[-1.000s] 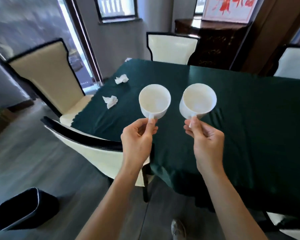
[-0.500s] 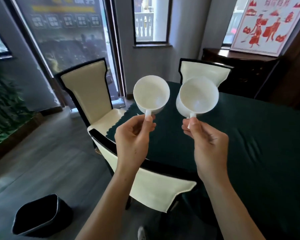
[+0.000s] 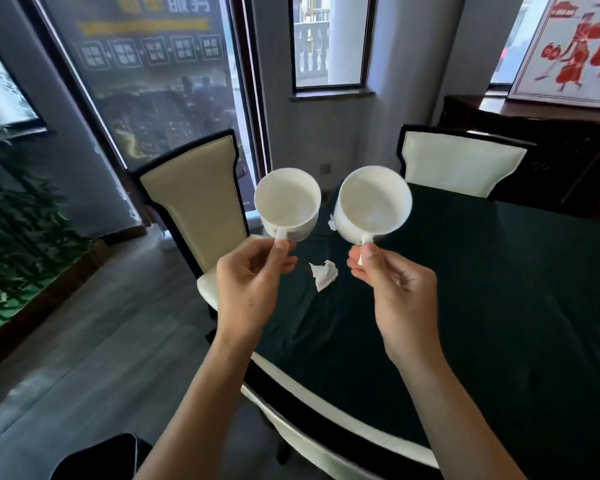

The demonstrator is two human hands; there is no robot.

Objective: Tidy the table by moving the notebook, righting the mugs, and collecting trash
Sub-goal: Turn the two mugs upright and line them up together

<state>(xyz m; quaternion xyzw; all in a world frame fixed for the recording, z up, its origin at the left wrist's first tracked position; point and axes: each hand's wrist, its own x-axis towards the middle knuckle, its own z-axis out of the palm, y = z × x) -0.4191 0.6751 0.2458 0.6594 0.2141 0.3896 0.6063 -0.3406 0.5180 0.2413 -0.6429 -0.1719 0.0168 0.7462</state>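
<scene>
My left hand (image 3: 248, 289) pinches the handle of a white mug (image 3: 287, 202), and my right hand (image 3: 395, 289) pinches the handle of a second white mug (image 3: 373, 207). Both mugs are held in the air over the near left part of the green-clothed table (image 3: 499, 306), mouths tipped toward me, both empty. A crumpled white tissue (image 3: 323, 274) lies on the cloth between my hands. Another scrap of tissue (image 3: 332, 223) shows between the mugs. No notebook is in view.
A cream chair (image 3: 191, 202) stands at the table's left side, another chair back (image 3: 461, 168) at the far end, and a third chair back (image 3: 326, 441) just below my arms. A black bin (image 3: 97, 459) sits on the floor at bottom left. A dark cabinet (image 3: 551, 150) is at the back right.
The view has lifted and swung, so the room's windows and far chairs now fill the top. Both mugs stay in my hands, raised a little higher and tipped toward me.
</scene>
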